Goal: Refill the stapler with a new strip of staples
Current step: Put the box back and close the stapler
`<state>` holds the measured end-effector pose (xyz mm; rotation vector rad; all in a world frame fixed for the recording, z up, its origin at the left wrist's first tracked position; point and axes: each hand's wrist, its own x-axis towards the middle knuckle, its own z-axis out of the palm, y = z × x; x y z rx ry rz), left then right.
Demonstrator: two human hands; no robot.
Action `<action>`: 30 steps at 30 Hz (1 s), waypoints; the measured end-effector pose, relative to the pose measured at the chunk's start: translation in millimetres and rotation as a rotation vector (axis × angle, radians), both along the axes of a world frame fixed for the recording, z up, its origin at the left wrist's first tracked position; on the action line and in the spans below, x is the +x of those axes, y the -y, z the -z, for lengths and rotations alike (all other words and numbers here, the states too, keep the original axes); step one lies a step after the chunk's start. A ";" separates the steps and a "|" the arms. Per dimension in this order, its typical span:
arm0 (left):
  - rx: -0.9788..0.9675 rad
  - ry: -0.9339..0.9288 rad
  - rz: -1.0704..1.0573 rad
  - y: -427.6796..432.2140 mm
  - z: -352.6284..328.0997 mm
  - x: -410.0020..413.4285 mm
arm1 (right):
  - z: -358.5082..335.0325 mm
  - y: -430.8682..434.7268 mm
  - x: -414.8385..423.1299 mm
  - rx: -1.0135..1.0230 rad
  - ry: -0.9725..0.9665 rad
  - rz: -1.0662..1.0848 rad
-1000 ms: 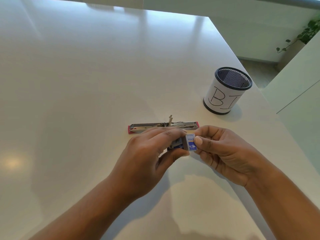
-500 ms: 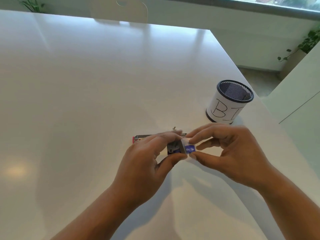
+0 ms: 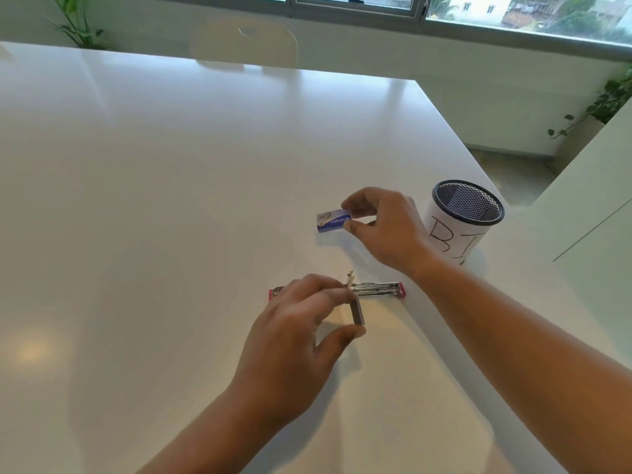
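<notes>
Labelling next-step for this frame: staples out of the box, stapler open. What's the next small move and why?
Probably carry the left hand with its staple strip to the open stapler and line it up with the channel. The strip is pinched between thumb and fingers just in front of the stapler, and the right hand is holding the staple box off to the far side.

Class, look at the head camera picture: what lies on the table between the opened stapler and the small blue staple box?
Nothing. In the head view only bare white table separates the stapler from the staple box, which the right hand holds.
</notes>
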<state>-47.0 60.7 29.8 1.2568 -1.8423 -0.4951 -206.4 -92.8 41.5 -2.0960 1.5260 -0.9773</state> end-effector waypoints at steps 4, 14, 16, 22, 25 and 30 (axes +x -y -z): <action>0.004 0.032 -0.001 0.5 0.6 1.7 | 16.0 11.8 0.7 0.033 -0.035 0.062; 0.046 0.044 -0.007 1.8 -0.1 2.8 | 9.8 1.2 3.7 0.065 -0.210 0.088; 0.045 0.044 -0.011 3.0 -0.4 2.9 | -1.2 -9.3 4.4 0.008 -0.205 0.129; 0.039 -0.019 -0.071 -2.9 -4.3 2.4 | -28.8 -99.7 -5.7 -0.049 0.198 0.051; -0.024 -0.006 -0.104 -2.9 -8.1 1.1 | -24.3 -140.0 -14.1 0.097 0.224 -0.031; -0.135 0.201 -0.123 -2.2 -12.2 -8.8 | -17.6 -149.7 -23.3 0.237 0.316 -0.035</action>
